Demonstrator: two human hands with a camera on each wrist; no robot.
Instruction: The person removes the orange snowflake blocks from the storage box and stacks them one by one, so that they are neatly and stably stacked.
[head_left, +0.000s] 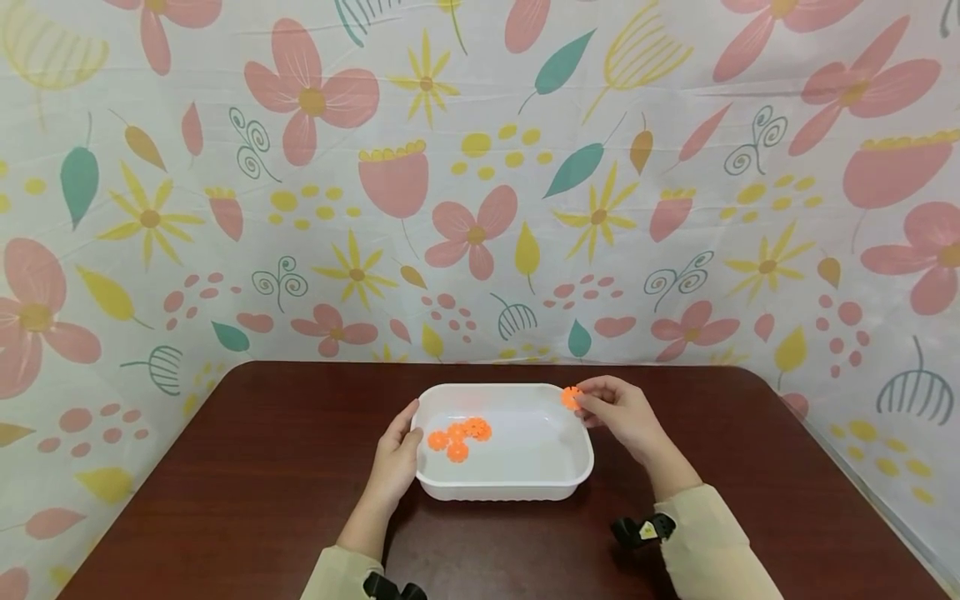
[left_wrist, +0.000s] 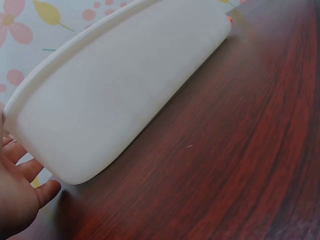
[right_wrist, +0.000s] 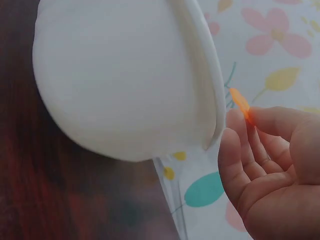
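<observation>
A white plastic tray (head_left: 504, 492) with rounded corners stands on the table in the head view. My left hand (head_left: 396, 457) holds its left side, the thumb at the rim and the fingers along the outer wall; the left wrist view shows several fingertips (left_wrist: 49, 191) by the lower corner. Over the tray's far right corner, my right hand (head_left: 624, 417) pinches one small orange notched disc (head_left: 571, 397) between thumb and fingers. Edge-on, that disc shows beside the rim in the right wrist view. Several similar orange discs (head_left: 457, 452) lie grouped in the tray's left half, some overlapping.
The dark red-brown wooden table (head_left: 285, 500) reaches out on both sides of the tray. Behind it hangs a white cloth (head_left: 480, 325) printed with flowers and leaves. Black straps with small devices (head_left: 643, 530) sit at both wrists, over light sleeves.
</observation>
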